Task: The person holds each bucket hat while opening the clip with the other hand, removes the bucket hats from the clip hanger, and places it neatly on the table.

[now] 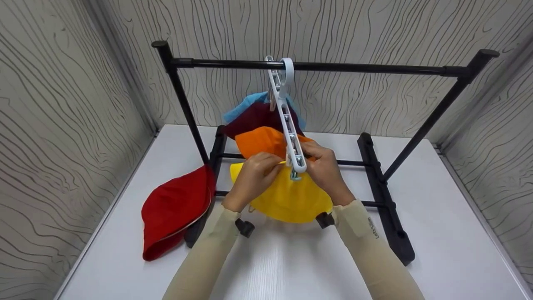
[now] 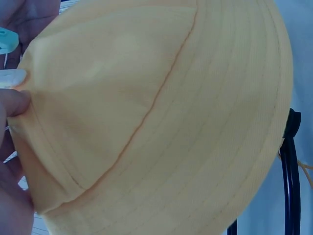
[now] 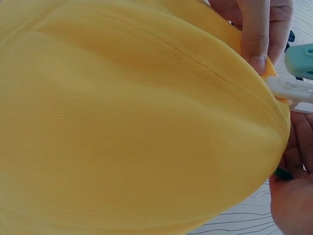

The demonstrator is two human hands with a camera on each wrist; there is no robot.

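A yellow bucket hat [image 1: 291, 200] hangs at the near end of a pale clip hanger [image 1: 286, 116]. My left hand [image 1: 256, 177] pinches the top of its crown, its thumb [image 2: 18, 102] right beside a white clip [image 2: 12, 77]. On the hanger's other side is my right hand [image 1: 327, 171], close to the hat's crown and the clips. The right wrist view has a small green piece [image 3: 283, 173] by its palm; the hat hides part of that hand, so its grasp is unclear. A teal clip [image 3: 301, 61] sits just above the white one.
The hanger hooks over a black rack's bar [image 1: 366, 67]. Behind the yellow hat hang an orange hat [image 1: 262, 141], a maroon hat [image 1: 252, 118] and a light blue hat [image 1: 245, 106]. A red hat [image 1: 177, 210] leans by the rack's left foot on the white table [image 1: 449, 233].
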